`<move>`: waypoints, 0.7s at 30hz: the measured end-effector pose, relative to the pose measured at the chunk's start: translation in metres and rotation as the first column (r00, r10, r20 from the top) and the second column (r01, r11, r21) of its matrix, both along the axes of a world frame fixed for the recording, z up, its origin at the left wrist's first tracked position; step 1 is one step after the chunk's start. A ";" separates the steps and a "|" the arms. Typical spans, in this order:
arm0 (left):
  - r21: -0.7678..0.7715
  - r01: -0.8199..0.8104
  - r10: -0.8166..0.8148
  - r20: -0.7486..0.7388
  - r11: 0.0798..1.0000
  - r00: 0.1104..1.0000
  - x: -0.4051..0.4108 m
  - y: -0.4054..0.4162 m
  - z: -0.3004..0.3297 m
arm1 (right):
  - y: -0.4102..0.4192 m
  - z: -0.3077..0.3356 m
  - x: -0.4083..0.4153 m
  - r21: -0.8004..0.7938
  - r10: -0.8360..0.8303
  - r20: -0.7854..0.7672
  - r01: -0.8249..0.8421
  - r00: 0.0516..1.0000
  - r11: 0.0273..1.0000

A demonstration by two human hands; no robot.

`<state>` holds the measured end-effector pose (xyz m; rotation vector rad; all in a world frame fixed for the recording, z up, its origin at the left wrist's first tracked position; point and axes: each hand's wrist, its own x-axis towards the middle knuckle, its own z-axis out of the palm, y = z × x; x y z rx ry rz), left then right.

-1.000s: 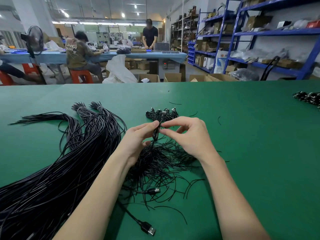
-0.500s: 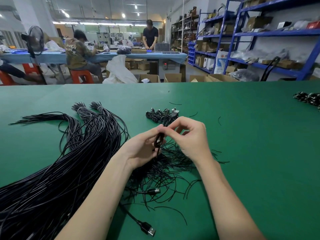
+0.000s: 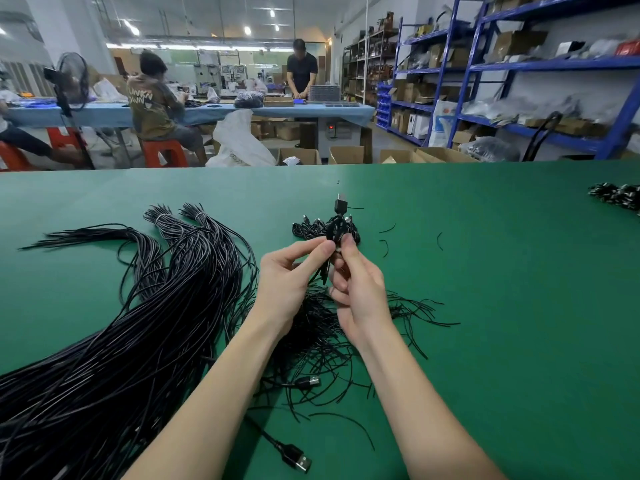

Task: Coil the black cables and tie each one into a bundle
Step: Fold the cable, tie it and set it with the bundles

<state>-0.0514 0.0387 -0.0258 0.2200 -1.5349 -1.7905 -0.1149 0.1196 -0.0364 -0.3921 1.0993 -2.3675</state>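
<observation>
Green counter (image 3: 485, 306), near to far. Loose plug (image 3: 300, 460) at near edge. Twist ties (image 3: 322, 341) heaped beneath hands. Left hand (image 3: 284, 278) and right hand (image 3: 360, 289), each grip pinching coiled cable (image 3: 335, 230), held above ties. Finished bundles (image 3: 311, 229) just behind. Long uncoiled cables (image 3: 131, 334) left of ties.

Factory workshop, blue storage shelving (image 3: 485, 64), cardboard boxes (image 3: 346, 154), seated workers (image 3: 156, 105) at benches
</observation>
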 end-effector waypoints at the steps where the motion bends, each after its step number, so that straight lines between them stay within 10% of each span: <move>1: -0.007 0.002 -0.001 0.006 1.000 1.000 0.000 0.000 0.000 | 0.000 -0.001 0.000 -0.010 0.004 0.005 -0.004 1.000 1.000; 11: -0.529 0.128 0.033 0.285 0.839 0.958 0.019 -0.025 0.019 | 0.015 0.006 -0.015 0.468 -0.008 -0.361 0.188 0.933 0.863; 14: -0.832 -0.003 0.207 0.135 0.555 0.969 0.020 -0.023 0.022 | 0.018 0.008 -0.019 0.522 0.058 -0.111 0.008 0.992 0.853; 17: -0.982 -0.072 0.270 -0.023 0.174 0.963 0.020 -0.022 0.025 | 0.021 0.007 -0.021 0.169 0.297 0.406 -0.391 0.864 0.905; 19: -0.953 -0.062 0.288 0.027 0.297 0.957 0.019 -0.019 0.026 | 0.021 0.006 -0.019 0.108 0.345 0.405 -0.418 0.847 0.902; 21: -0.759 0.050 0.221 0.251 0.649 0.942 0.020 -0.020 0.029 | 0.023 0.007 -0.022 0.314 0.253 0.155 -0.290 0.955 0.904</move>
